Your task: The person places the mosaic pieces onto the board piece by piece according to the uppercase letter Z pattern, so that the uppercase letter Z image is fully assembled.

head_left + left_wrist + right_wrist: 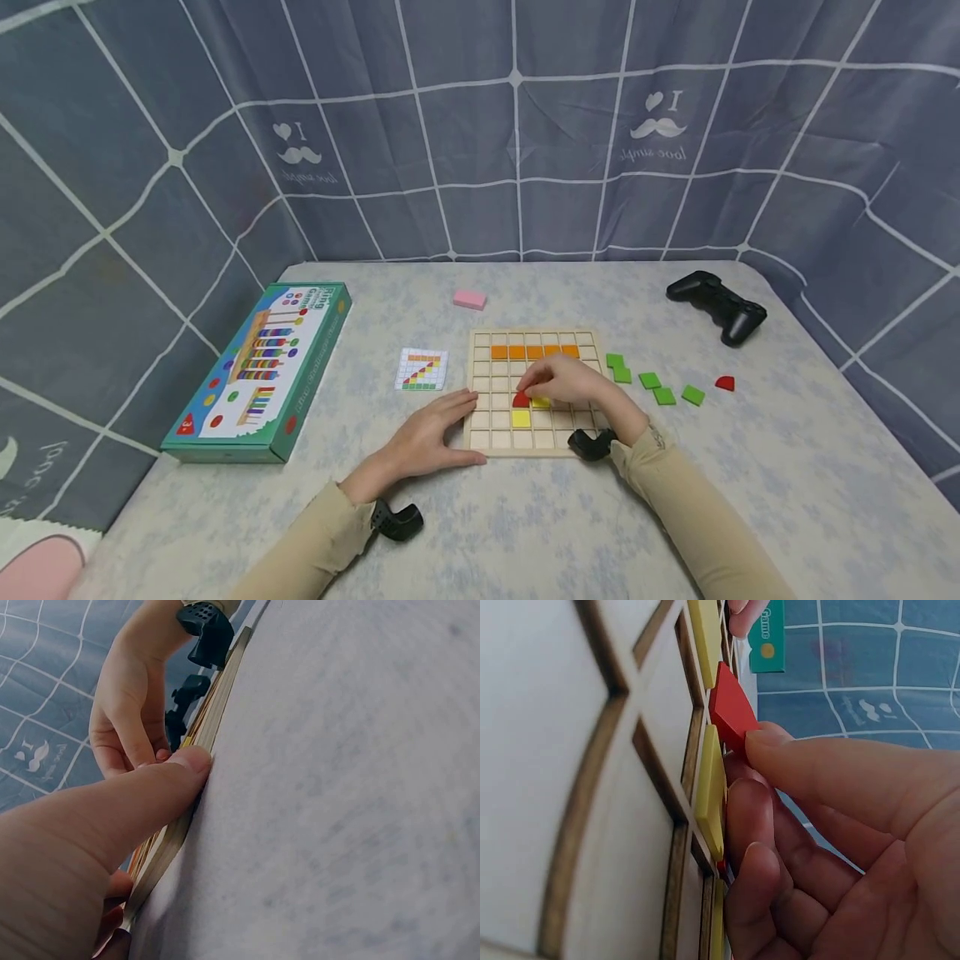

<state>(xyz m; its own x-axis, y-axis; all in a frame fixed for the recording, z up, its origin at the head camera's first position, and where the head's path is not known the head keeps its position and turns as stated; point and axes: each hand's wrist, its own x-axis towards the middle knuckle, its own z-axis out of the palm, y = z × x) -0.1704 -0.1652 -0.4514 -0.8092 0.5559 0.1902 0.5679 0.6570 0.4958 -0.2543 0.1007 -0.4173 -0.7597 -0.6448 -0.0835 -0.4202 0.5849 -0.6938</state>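
Between thumb and fingers, my right hand [566, 381] pinches a red rounded tile [732, 705], tilted with one end down at the wooden grid board [501, 440]. A yellow square tile [521, 418] lies in the cell just nearer to me, and another yellow tile [540, 402] shows beside the red one, partly under the hand. Orange tiles [517, 352] form a row near the board's far side, and the hand hides cells in the middle. Spread out, my left hand [423, 433] touches the board's left edge with its fingertips, its thumb by the near left corner.
Left of the board lies a pattern card [422, 369], with a green game box [262, 367] farther left. Several green tiles [664, 396] and a red tile [724, 383] are scattered to the right. Behind are a pink block [469, 299] and a black game controller [716, 304].
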